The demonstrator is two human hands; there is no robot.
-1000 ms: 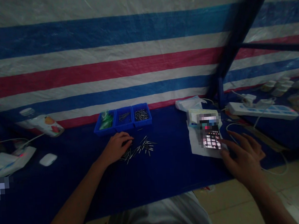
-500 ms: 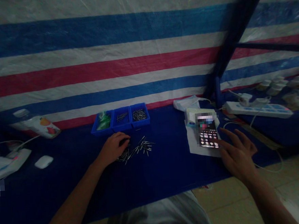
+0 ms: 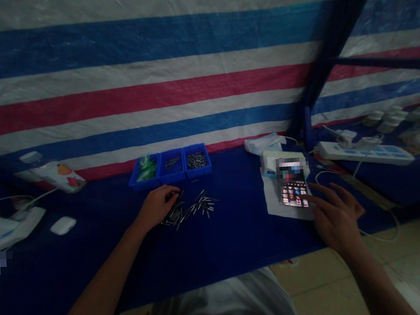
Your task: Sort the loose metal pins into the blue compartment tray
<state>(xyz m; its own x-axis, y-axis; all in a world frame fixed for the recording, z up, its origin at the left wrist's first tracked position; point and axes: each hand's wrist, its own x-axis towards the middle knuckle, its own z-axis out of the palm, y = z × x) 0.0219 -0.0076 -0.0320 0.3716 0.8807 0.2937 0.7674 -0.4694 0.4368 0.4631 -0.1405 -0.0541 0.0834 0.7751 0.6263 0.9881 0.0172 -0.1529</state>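
Observation:
My left hand (image 3: 158, 208) is at the left edge of a loose pile of thin metal pins (image 3: 201, 203), its fingers curled in with the thumb near them. Whether a pin sits between its fingertips is too dark to make out. My right hand (image 3: 338, 213) is by a lit smartphone (image 3: 294, 190), index finger stretched to the lower right of its screen and the other fingers apart. The phone leans on a pale box (image 3: 269, 164) over a white sheet of paper (image 3: 274, 203).
Behind the pins stand three joined blue bins: one with green plastic (image 3: 146, 169), two with metal pins (image 3: 196, 160). A bottle (image 3: 65, 177), a white case (image 3: 63, 226) and a power strip (image 3: 17, 231) lie left. Another power strip (image 3: 368, 152) and jars (image 3: 390, 121) are right.
My left hand has shifted slightly left and more pins show beside it. My right index finger stays at the phone screen. The view has moved very slightly.

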